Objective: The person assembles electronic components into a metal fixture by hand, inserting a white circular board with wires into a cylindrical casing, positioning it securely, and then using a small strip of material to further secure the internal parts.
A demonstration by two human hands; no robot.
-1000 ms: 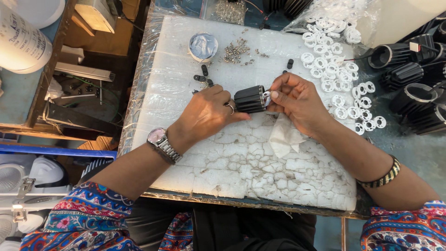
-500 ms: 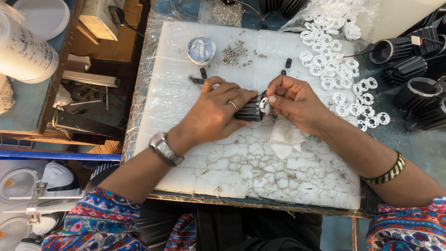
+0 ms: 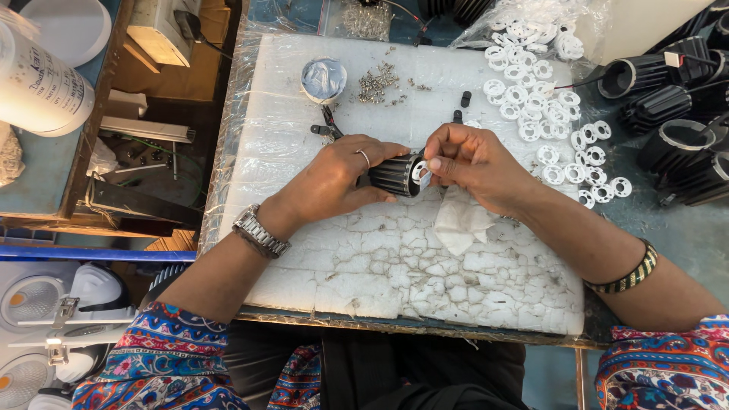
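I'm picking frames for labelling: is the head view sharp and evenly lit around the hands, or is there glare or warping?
In the head view, the left hand, right hand and black finned housing look sharp; light is even and soft, shadows faint; the plastic film at the white foam pad's left edge glints; edges bow slightly, wide-angle.

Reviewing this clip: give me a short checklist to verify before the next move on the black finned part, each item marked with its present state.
1. Left hand grips the black ribbed cylindrical housing: ok.
2. Right hand presses the white plastic ring at the housing's open end: ok.
3. Ring fully seated: cannot tell, fingers hide it.
4. Spare white rings lie close by the right hand: ok.
5. Pile of small metal screws lies on the white cracked foam board: ok.
6. Crumpled white tissue lies apart from the housing: ok.
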